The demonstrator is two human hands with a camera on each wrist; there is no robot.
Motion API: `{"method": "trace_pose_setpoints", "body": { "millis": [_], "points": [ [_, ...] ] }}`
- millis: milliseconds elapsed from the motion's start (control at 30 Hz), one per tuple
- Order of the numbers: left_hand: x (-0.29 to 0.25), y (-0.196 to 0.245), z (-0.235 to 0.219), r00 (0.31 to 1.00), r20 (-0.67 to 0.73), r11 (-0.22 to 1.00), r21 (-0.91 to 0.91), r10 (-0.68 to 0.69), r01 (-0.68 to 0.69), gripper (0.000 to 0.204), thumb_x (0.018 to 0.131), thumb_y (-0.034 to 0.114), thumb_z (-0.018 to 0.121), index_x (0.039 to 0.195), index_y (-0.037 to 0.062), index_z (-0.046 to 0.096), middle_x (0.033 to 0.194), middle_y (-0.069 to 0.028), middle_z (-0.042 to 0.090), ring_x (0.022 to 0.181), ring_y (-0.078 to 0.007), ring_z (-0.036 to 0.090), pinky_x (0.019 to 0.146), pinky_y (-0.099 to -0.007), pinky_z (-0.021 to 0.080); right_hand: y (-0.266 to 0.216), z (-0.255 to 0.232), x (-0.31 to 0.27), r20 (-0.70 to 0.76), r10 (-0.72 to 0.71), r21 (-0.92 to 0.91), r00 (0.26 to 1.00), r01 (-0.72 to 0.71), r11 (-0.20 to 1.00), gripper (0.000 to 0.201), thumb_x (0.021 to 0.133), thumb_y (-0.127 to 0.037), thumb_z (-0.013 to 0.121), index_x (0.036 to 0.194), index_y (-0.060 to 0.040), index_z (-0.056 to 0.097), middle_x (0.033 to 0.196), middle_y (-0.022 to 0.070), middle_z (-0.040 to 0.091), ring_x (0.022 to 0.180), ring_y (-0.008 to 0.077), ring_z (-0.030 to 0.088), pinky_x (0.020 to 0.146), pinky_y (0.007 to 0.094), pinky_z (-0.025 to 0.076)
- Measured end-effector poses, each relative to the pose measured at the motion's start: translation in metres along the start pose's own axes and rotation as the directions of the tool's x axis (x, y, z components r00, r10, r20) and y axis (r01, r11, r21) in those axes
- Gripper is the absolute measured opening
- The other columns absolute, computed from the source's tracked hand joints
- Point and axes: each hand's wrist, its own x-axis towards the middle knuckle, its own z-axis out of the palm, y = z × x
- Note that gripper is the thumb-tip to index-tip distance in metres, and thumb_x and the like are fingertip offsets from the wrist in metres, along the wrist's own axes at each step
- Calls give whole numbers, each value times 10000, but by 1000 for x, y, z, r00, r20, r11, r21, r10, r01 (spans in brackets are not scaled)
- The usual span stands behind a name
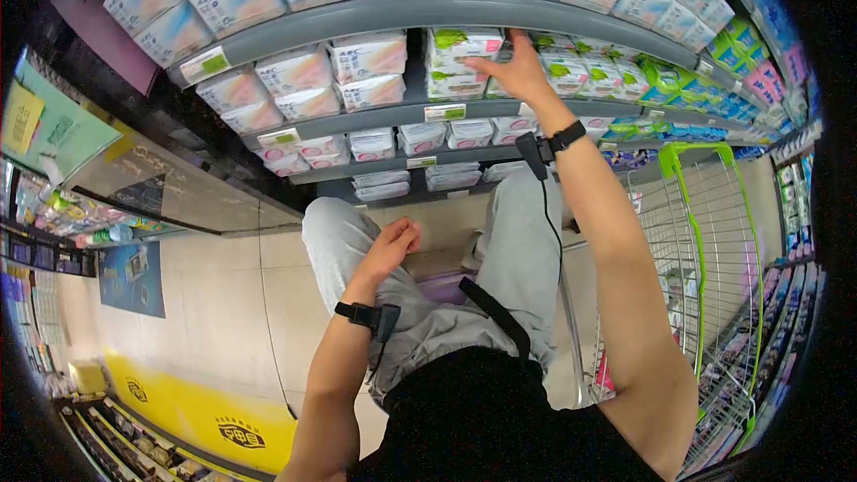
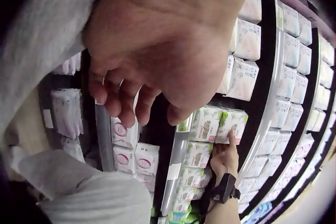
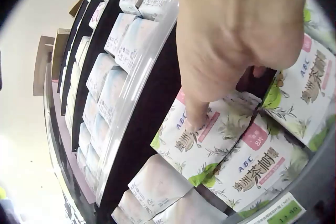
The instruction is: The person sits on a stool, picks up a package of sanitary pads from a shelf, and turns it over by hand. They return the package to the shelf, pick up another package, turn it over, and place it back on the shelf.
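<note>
My right hand [image 1: 527, 76] reaches to the middle shelf, at a white-and-green ABC pack of sanitary pads [image 1: 453, 46] on top of another like it. Its thumb lies across the pack's front in the right wrist view, while the other fingers go into the dark gap at its side, partly hidden. Beneath it, the lower pack [image 3: 257, 174] stands at the shelf's edge, by a price tag [image 3: 283, 212]. My left hand [image 1: 388, 248] hangs over my lap with loosely curled fingers, holding nothing; the left wrist view shows its palm [image 2: 163, 50].
White packs with orange tint [image 1: 299, 80] stand left of a gap on the same shelf. The shelf above [image 1: 384, 13] is lined with blue-and-white packs. A green-edged shopping cart [image 1: 701, 250] is on my right. A yellow floor sticker [image 1: 196, 411] lies behind left.
</note>
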Motion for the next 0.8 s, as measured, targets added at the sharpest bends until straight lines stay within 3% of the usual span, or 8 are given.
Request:
{"method": "trace_pose_setpoints", "body": {
  "millis": [133,233,333,433,600,633,700,800],
  "points": [
    [-4,5,3,1000,-9,998,53,-26,26,239,1007,251,515,856,67,541,723,23,525,681,-75,463,627,-233,376,23,2,-7,-61,-33,43,998,36,998,611,767,-169,835,1234,-19,470,1198,113,566,1106,198,555,938,328,444],
    [0,4,7,998,-2,995,87,-56,56,205,1006,209,505,880,50,535,744,4,526,713,-90,481,660,-242,397,13,-3,-24,-15,135,254,991,-127,959,542,784,-101,807,1181,-44,443,1141,95,569,1087,191,558,952,334,439],
    [7,5,9,997,19,985,161,-74,70,196,997,209,526,890,45,539,768,7,547,722,-84,491,672,-242,410,22,-7,-40,-41,9,344,999,6,939,529,787,-23,779,1167,-46,411,1153,93,569,1094,195,559,947,326,447],
    [14,7,13,998,32,979,200,-58,51,176,983,218,551,951,45,551,814,4,572,738,-83,507,679,-239,422,15,-12,-78,-108,-36,437,994,80,896,625,798,-182,796,1263,-21,411,1084,95,590,1043,206,583,908,328,472],
    [20,17,25,966,-128,973,87,225,-215,417,937,239,602,1297,71,473,1172,-68,567,979,-126,536,788,-267,446,-5,29,-186,73,418,917,905,-225,329,502,923,-244,608,1335,-48,400,1236,81,546,1141,207,556,1016,341,404],
    [23,22,26,936,-126,943,90,329,-319,547,918,277,616,1377,81,392,1297,-80,484,1083,-155,495,849,-295,433,19,50,-209,33,325,752,945,-237,614,455,934,-265,584,1311,-53,443,1271,73,527,1148,212,553,1036,350,386],
    [26,32,26,906,-86,908,96,415,-407,793,869,411,632,1488,76,265,1484,-104,345,1268,-232,404,996,-374,376,26,77,-237,196,380,616,904,-415,669,397,965,-352,526,1229,-56,536,1264,78,540,1167,228,543,1080,356,334],
    [27,23,24,949,58,943,115,309,-314,699,958,531,484,1445,50,340,1381,-107,434,1249,-211,425,1041,-351,357,17,102,-249,579,479,651,660,-728,216,540,984,-541,427,1159,-56,589,1116,103,612,1024,217,600,971,323,416]
  ]
}}
